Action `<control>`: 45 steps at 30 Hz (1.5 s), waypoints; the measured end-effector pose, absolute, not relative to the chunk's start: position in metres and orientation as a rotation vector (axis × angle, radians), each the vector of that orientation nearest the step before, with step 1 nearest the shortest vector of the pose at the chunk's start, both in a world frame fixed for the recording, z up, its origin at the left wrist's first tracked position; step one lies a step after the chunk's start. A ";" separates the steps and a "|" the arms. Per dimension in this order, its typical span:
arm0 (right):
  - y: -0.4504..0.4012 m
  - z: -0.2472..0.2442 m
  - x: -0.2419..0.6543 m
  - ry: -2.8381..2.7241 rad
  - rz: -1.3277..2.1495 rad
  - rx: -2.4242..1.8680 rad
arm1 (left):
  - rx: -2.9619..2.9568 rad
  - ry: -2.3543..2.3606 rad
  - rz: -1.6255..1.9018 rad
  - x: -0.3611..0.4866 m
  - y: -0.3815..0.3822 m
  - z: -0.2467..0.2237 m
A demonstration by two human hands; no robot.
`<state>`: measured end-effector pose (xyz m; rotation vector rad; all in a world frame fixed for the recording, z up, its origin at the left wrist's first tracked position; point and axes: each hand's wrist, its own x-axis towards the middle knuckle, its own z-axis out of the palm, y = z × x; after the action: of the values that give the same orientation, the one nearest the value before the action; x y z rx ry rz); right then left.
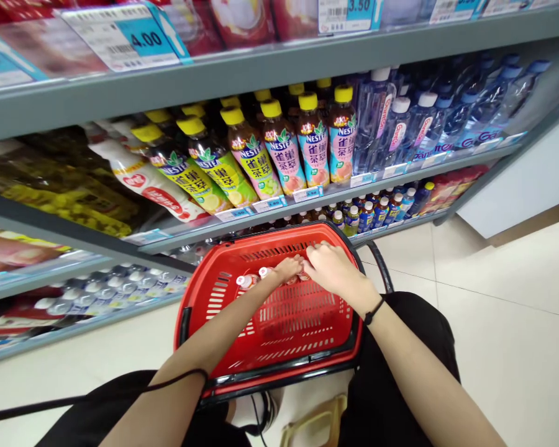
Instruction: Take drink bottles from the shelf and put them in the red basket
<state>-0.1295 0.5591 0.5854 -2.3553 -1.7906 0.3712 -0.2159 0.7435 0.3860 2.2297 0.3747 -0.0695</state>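
Observation:
A red shopping basket (pixel 279 329) with a black rim and handles stands in front of me, between my legs and the shelf. Inside it, along the far side, several small bottles are lined up; a white-capped bottle (pixel 247 282) is at the left end, and another white cap (pixel 265 272) shows beside it. My left hand (pixel 289 267) reaches into the basket, its fingers closed on a bottle in the row. Just right of it, my right hand (pixel 330 267) is curled over a bottle top at the row's right end. Both hands largely cover the bottles they hold.
A grey shelf (pixel 279 74) with price tags crosses in front. It holds yellow-capped tea bottles (pixel 284 149), water bottles (pixel 423 124) and white bottles (pixel 144 180). Smaller bottles (pixel 368 214) stand lower down. A yellowish stool (pixel 317 425) is below me; tiled floor (pixel 507 310) lies right.

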 end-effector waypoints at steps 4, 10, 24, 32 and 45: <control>0.560 0.583 -0.131 -1.796 0.369 -2.364 | 2.496 0.247 -0.236 -0.222 0.744 0.374; 0.559 0.580 -0.136 -1.792 0.377 -2.382 | 2.768 0.026 -0.213 -0.232 0.738 0.379; 0.559 0.573 -0.169 -1.900 0.368 -2.364 | 2.666 0.643 1.291 -0.316 0.784 0.581; 0.561 0.566 -0.185 -1.926 0.494 -2.371 | 2.200 1.146 1.523 -0.329 0.855 0.602; 0.565 0.559 -0.195 -1.956 0.528 -2.447 | 2.055 1.045 1.405 -0.328 0.873 0.587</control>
<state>-0.1950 0.5651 0.5595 -2.4470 -1.9564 0.5276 -0.3280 0.8733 0.5873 2.0554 1.0447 1.4047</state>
